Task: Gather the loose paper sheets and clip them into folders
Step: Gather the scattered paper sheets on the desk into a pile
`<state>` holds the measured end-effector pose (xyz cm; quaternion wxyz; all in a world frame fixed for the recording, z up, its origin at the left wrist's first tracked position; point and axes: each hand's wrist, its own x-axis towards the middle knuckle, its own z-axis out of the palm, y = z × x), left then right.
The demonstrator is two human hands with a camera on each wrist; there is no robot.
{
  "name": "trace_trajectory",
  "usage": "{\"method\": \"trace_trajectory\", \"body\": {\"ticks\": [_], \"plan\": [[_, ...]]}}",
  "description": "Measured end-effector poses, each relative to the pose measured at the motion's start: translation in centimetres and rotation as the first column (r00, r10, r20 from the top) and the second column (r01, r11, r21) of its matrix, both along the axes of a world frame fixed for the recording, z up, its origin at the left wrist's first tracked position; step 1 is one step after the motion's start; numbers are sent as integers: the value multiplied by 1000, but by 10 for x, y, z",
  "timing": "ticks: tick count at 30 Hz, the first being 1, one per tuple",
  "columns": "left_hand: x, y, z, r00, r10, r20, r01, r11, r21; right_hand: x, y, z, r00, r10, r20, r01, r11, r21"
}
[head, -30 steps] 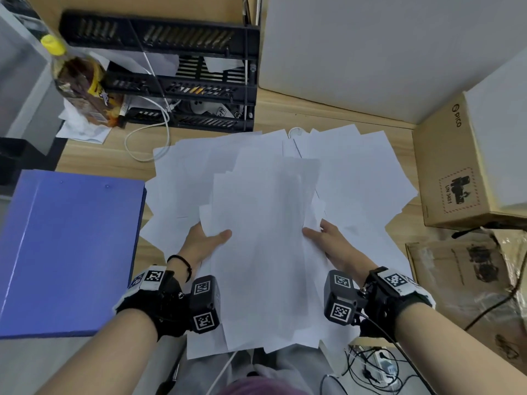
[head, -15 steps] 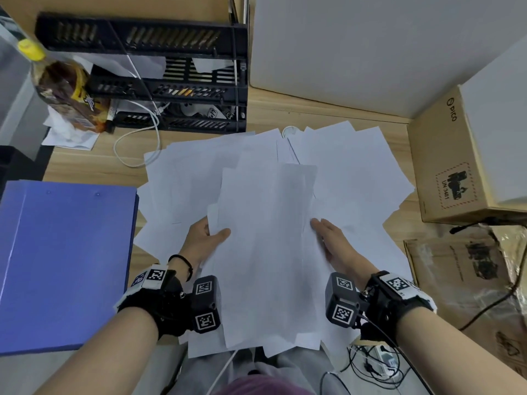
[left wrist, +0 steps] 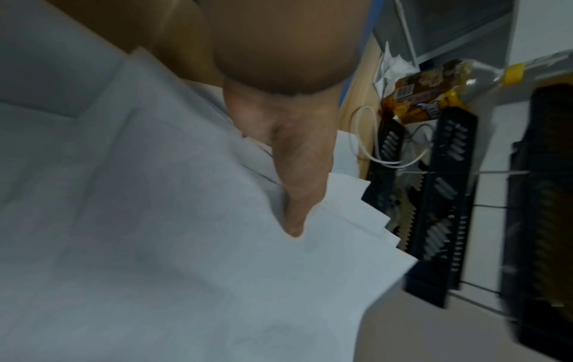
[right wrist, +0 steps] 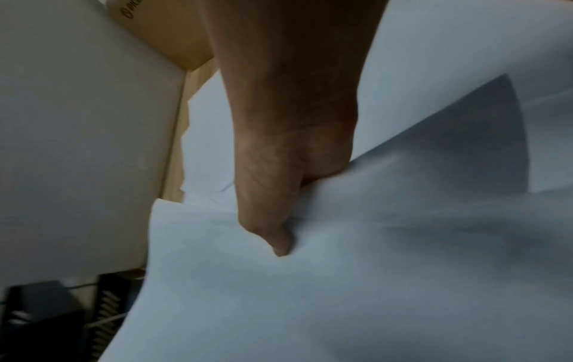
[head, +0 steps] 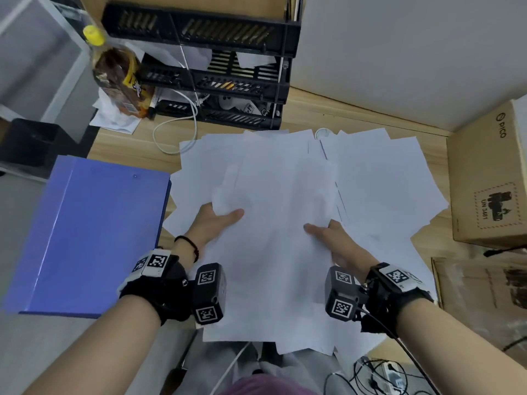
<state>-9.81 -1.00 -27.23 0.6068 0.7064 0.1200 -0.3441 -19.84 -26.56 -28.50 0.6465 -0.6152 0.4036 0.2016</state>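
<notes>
Covering the wooden desk point(head: 125, 143), loose sheets point(head: 370, 178) lie beside blue folder point(head: 85, 238).

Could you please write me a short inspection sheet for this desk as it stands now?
Surface: wooden desk, largely covered.
Job's things: loose paper sheets spread and overlapping; closed blue folder on their left.
Clutter: bottle, black tray rack, cardboard box.
Hands: left hand and right hand each hold a side of the top stack, thumbs on top.
Cables: white cable by the rack; dark cables below the desk edge.
Surroundings: pale wall panel.
</notes>
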Motion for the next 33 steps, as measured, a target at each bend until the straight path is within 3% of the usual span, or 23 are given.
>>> {"method": "trace_trajectory", "body": {"ticks": [3,6,10,16,20,22,26,33], "plan": [[26,-14,51,988,79,133,-56,985,-163,31,-12,46,972,-114,205,126,991,-45],[42,-25,98,959,98,265,9,927,-375,45,-19,101,891,-172,420,178,984,24],[39,-23,114,922,42,386,109,926,-362,25,-14,125,828,-89,554,68,996,58],[10,-7,83,886,-185,425,260,958,-125,-13,-6,95,878,46,477,22,990,-136],[9,-11,89,913,-72,402,138,981,-137,-5,0,112,842,32,539,82,979,-186],[14,-12,99,919,-21,393,108,974,-199,4,4,131,801,-16,598,125,982,-141],[19,-6,107,927,85,366,45,942,-333,11,8,143,800,-116,589,168,985,-34],[-4,30,59,963,-77,257,122,978,-167,-26,19,84,904,67,422,-36,996,-83]]}}
